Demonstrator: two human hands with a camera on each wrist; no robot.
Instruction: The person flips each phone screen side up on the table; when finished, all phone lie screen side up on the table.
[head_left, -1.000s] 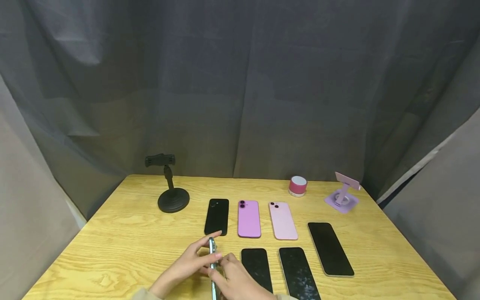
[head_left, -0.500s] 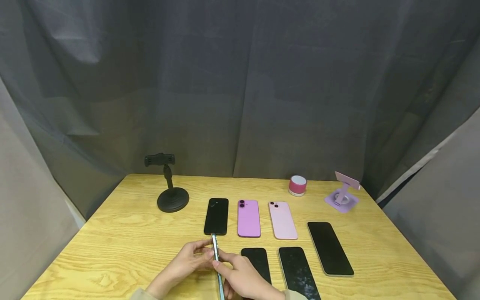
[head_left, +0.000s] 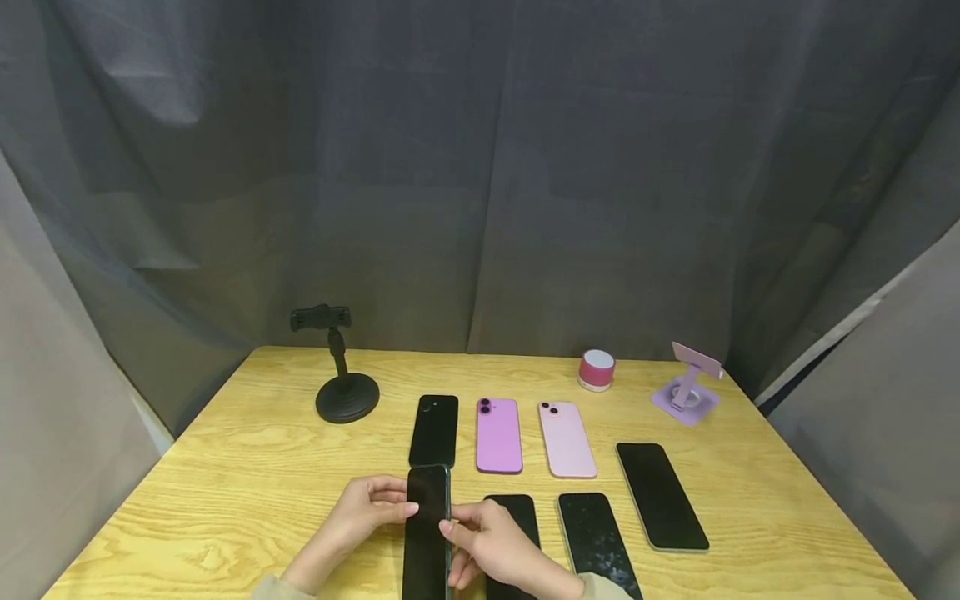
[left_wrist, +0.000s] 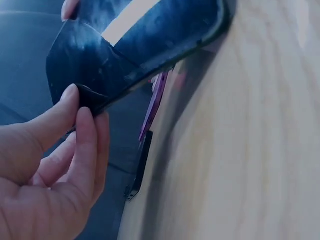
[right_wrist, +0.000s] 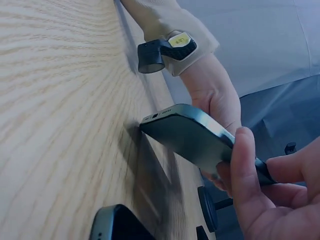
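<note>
Both hands hold a smartphone [head_left: 426, 533] over the near middle of the table, its dark screen turned toward the head camera. My left hand [head_left: 360, 512] pinches its left edge, thumb on the screen and fingers behind, as the left wrist view shows on the phone [left_wrist: 145, 45]. From the other side my right hand [head_left: 491, 542] pinches the right edge. In the right wrist view the phone's back [right_wrist: 195, 140] is tilted above the wood. A black phone [head_left: 433, 431] lies just beyond its top end. Right of the right hand lies a dark-screened phone [head_left: 517, 517], partly hidden by that hand.
A purple phone [head_left: 498, 436] and a pink phone [head_left: 567, 439] lie face down. Two more phones lie screen up, one cracked-looking or smudged [head_left: 597, 537], one farther right [head_left: 662, 497]. Behind stand a black phone stand [head_left: 345, 396], a pink cylinder [head_left: 596, 372] and a purple stand [head_left: 686, 398].
The held phone was edge-on to the head camera and has turned so its screen shows. The left hand has shifted slightly left, the right hand slightly right.
</note>
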